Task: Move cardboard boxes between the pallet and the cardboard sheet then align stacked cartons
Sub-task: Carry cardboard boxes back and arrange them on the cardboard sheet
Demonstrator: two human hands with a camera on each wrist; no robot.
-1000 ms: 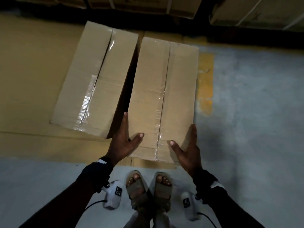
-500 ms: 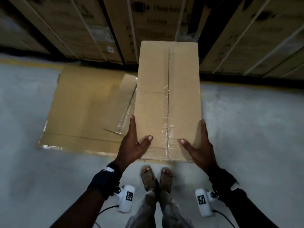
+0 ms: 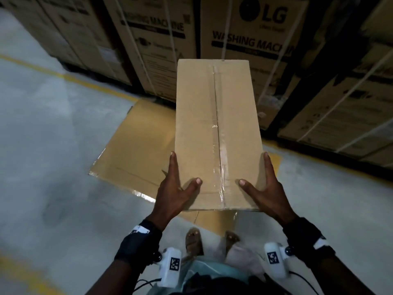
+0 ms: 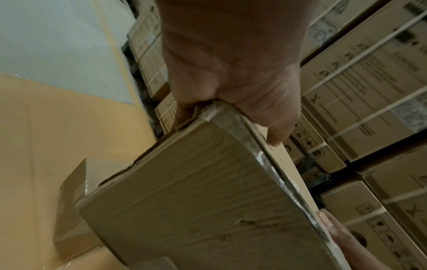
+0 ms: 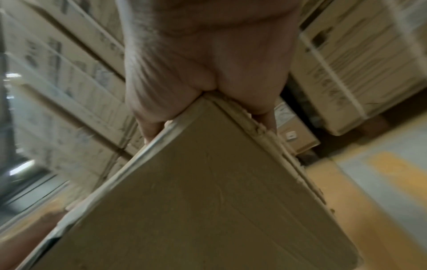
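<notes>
A long taped cardboard box (image 3: 217, 133) is up in the air in front of me, lengthwise away from my body. My left hand (image 3: 185, 169) grips its near left corner, thumb on top and fingers along the side. My right hand (image 3: 254, 168) grips the near right corner the same way. In the left wrist view the box (image 4: 196, 201) corner sits between thumb and fingers of the left hand (image 4: 231, 73). The right wrist view shows the right hand (image 5: 208, 64) clamped on the box (image 5: 196, 201). Below lies the flat cardboard sheet (image 3: 136, 145), with a second box (image 4: 71, 210) on it.
Tall strapped washing machine cartons (image 3: 255, 39) form a wall just beyond the sheet. A yellow floor line (image 3: 63, 75) runs along the grey concrete at the left. My sandalled feet (image 3: 193, 241) stand at the sheet's near edge.
Both hands have lifted the right-hand box off the cardboard sheet and raised it. My view has risen from the floor to the stacked cartons. The other box stays on the sheet.
</notes>
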